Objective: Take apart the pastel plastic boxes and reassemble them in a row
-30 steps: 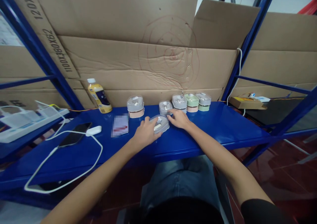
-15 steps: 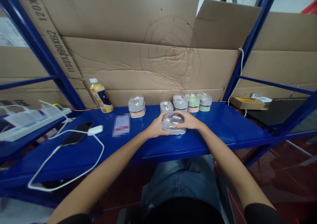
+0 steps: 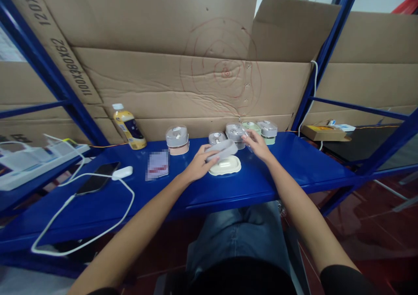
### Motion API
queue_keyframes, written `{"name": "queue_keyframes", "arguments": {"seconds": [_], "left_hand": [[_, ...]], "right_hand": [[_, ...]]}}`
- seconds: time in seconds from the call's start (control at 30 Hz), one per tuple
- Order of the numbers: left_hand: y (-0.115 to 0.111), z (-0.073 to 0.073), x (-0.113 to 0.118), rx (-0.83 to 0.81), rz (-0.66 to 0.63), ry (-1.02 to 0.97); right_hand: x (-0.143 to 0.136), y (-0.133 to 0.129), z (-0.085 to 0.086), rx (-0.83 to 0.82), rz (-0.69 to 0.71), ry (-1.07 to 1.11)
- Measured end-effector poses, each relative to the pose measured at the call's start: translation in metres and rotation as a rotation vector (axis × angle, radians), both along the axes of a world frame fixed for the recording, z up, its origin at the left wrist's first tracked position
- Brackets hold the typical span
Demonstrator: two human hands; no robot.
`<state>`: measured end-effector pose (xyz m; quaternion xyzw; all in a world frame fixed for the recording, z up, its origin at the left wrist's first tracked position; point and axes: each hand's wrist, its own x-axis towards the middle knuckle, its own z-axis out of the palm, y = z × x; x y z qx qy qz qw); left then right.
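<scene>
My left hand [image 3: 200, 162] grips a grey oval tray [image 3: 222, 149], tilted above a cream-coloured base [image 3: 225, 166] that lies on the blue table. To the right, my right hand [image 3: 257, 144] holds a clear lid [image 3: 248, 142] by its edge, apart from the tray. Behind my hands stand a small grey container [image 3: 217, 138], a larger grey one [image 3: 235, 132], a green one [image 3: 251, 127] partly hidden by my right hand, and a grey-and-green one [image 3: 269, 132].
Left on the blue table [image 3: 183, 190] stand a grey-and-pink container [image 3: 177, 140] and a yellow bottle [image 3: 130, 128]. A blurred packet [image 3: 157, 165], a phone [image 3: 98, 177] and a white cable [image 3: 130, 203] lie nearby. Cardboard [image 3: 146, 77] backs the table.
The container between my hands has come apart. My left hand has lifted the grey tray off the cream base, and my right hand has moved right and up with the clear lid.
</scene>
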<state>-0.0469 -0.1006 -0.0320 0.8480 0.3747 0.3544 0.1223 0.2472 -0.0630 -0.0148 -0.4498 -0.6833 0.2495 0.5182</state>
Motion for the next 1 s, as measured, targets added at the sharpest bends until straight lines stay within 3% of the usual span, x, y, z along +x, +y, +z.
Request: {"name": "queue_keyframes", "arguments": {"seconds": [0.13, 0.23, 0.37, 0.53, 0.8, 1.0], "left_hand": [[0.003, 0.003, -0.009, 0.096, 0.18, -0.144], [-0.001, 0.003, -0.009, 0.075, 0.109, -0.073], [-0.009, -0.002, -0.001, -0.001, -0.054, 0.063], [-0.008, -0.011, 0.007, -0.034, -0.09, 0.03], [-0.004, -0.012, 0.013, -0.15, -0.021, -0.104], [-0.004, -0.012, 0.014, -0.175, -0.04, -0.077]], "right_hand": [[0.001, -0.001, 0.002, 0.035, -0.007, 0.039], [0.001, -0.005, 0.004, 0.044, 0.017, 0.014], [-0.005, -0.017, 0.007, 0.065, 0.237, -0.14], [-0.014, -0.027, 0.011, 0.075, 0.428, -0.323], [-0.03, -0.025, 0.002, 0.239, 0.47, -0.491], [-0.035, -0.021, -0.006, 0.221, 0.479, -0.531]]}}
